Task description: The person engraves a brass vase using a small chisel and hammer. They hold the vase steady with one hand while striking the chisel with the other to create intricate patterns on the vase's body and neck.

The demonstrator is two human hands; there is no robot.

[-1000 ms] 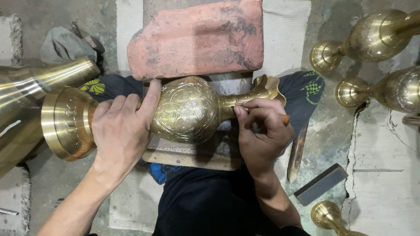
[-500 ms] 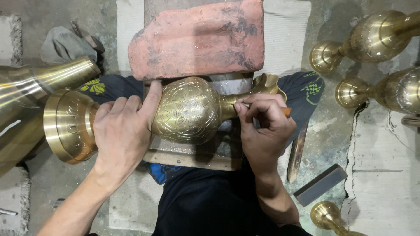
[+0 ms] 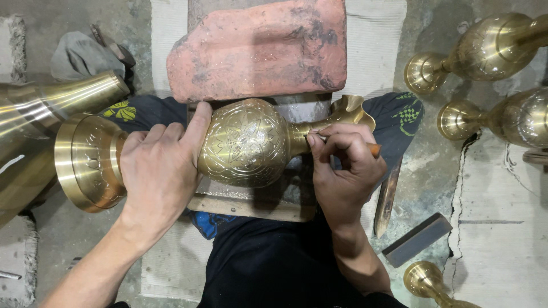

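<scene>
A brass vase [image 3: 248, 142] with an engraved round body lies on its side across a wooden board [image 3: 251, 206], its wide foot [image 3: 85, 162] at the left and its flared mouth [image 3: 349, 109] at the right. My left hand [image 3: 160, 171] grips the vase's stem between foot and body, thumb pressed on the body. My right hand [image 3: 345, 171] is closed on a thin tool with an orange handle [image 3: 374, 150], its tip against the vase's neck.
A reddish brick [image 3: 260, 48] lies behind the vase. A large brass vessel [image 3: 40, 125] rests at the left. More brass vases [image 3: 485, 51] [image 3: 502, 117] [image 3: 431, 282] lie at the right. A metal rod [image 3: 387, 197] and a grey block [image 3: 416, 239] sit on the floor.
My right hand has shifted the tool tip slightly along the vase's neck. My left hand keeps its hold and the vase stays in place.
</scene>
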